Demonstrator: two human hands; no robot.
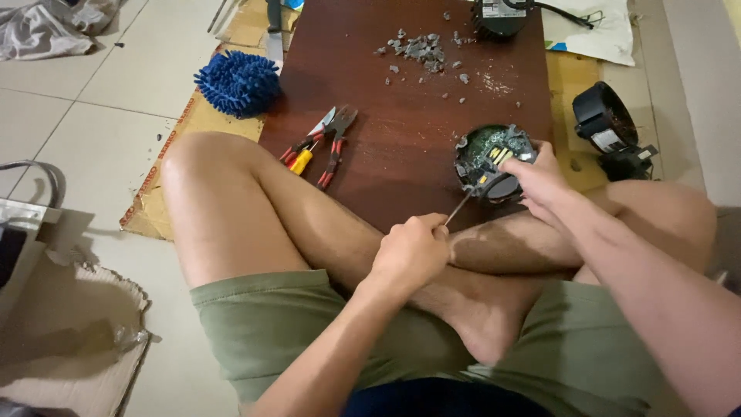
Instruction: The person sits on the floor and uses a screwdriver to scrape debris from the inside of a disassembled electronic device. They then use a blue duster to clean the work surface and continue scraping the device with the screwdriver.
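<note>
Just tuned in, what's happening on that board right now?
A person sits cross-legged on the floor at a dark brown board. The right hand steadies a round black device with its green circuit board exposed. The left hand grips a thin metal tool whose tip points into the device's edge. Red-handled pliers lie on the board, and grey broken bits are scattered farther up. A blue fuzzy pad sits off to the side.
</note>
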